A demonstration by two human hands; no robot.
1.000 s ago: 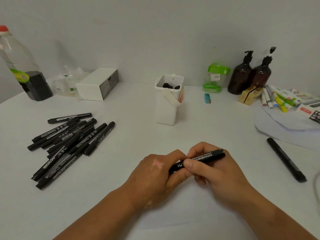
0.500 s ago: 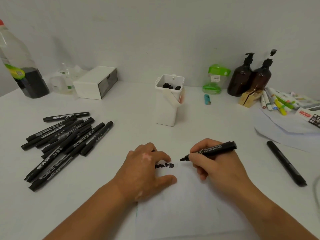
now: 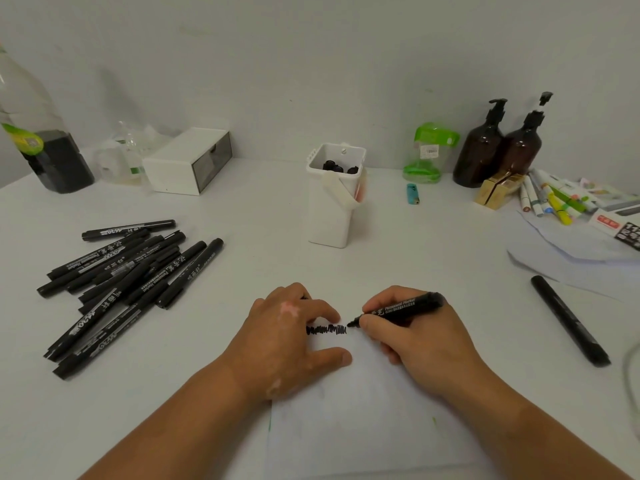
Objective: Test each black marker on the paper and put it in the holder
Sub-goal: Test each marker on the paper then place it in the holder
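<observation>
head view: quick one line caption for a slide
Right hand tests a marker on paper while left hand rests on it, holder behind.

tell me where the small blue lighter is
In the head view, the small blue lighter lies on the white table, back and right of centre, between the tall white plastic holder and the clear green-lidded container.

White letters on the black marker (image 3: 401, 306) in the right hand (image 3: 419, 341), lower middle of the frame, read "Permanent Marker". The box (image 3: 628, 233) at the right edge shows a big "11". The pile of markers (image 3: 131, 275) at the left carries white digits and characters, too small and turned to read surely
</observation>
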